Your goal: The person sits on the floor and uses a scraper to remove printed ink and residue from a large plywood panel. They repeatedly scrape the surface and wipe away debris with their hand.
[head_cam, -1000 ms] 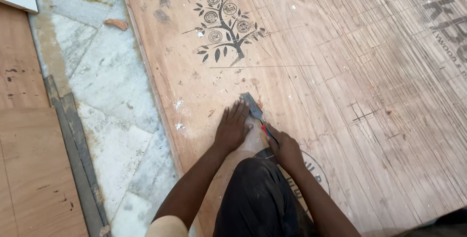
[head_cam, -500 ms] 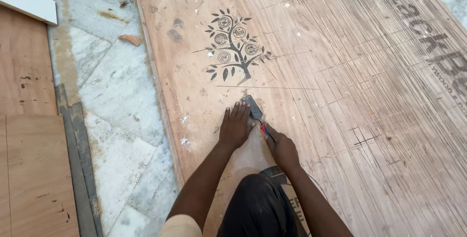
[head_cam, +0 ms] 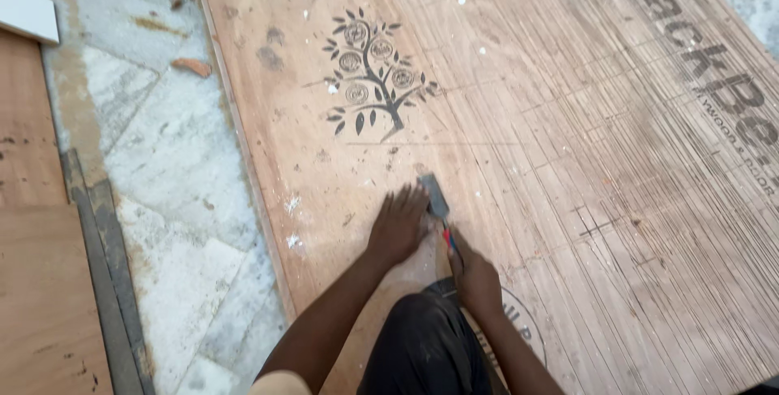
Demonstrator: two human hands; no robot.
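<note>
Nearest me, at six o'clock, a knee in dark trousers [head_cam: 426, 346] rests on a large plywood sheet [head_cam: 568, 200] laid on the floor, with both bare forearms reaching forward over it.

The right hand [head_cam: 475, 277], just past the knee at about five o'clock of centre, is closed in a fist around the red handle of a chisel [head_cam: 439, 210]. The tool slants away toward eleven o'clock, its flat grey blade lying low against the wood.

The left hand [head_cam: 398, 225] sits just beside the blade, at its nine o'clock side. It lies palm down with fingers spread and grips nothing, the fingertips touching or nearly touching the steel; I cannot tell which.

I judge the step in hand to be scraping or paring the plywood face with the chisel, the left hand steadying the blade. As I read it, the next move calls for a low blade angle and a steady forward push, with the guiding fingers kept behind the edge.

Farther off, at twelve o'clock, a dark tree emblem [head_cam: 373, 70] is printed on the sheet. Fine scored lines and large dark lettering run toward two o'clock. White flecks dot the wood.

At nine o'clock, a pale marble floor [head_cam: 162, 168] shows beside the sheet, then a grey metal strip [head_cam: 101, 257], then another brown board [head_cam: 32, 281]. A white offcut [head_cam: 24, 12] lies at ten o'clock.

No containers are in view.
</note>
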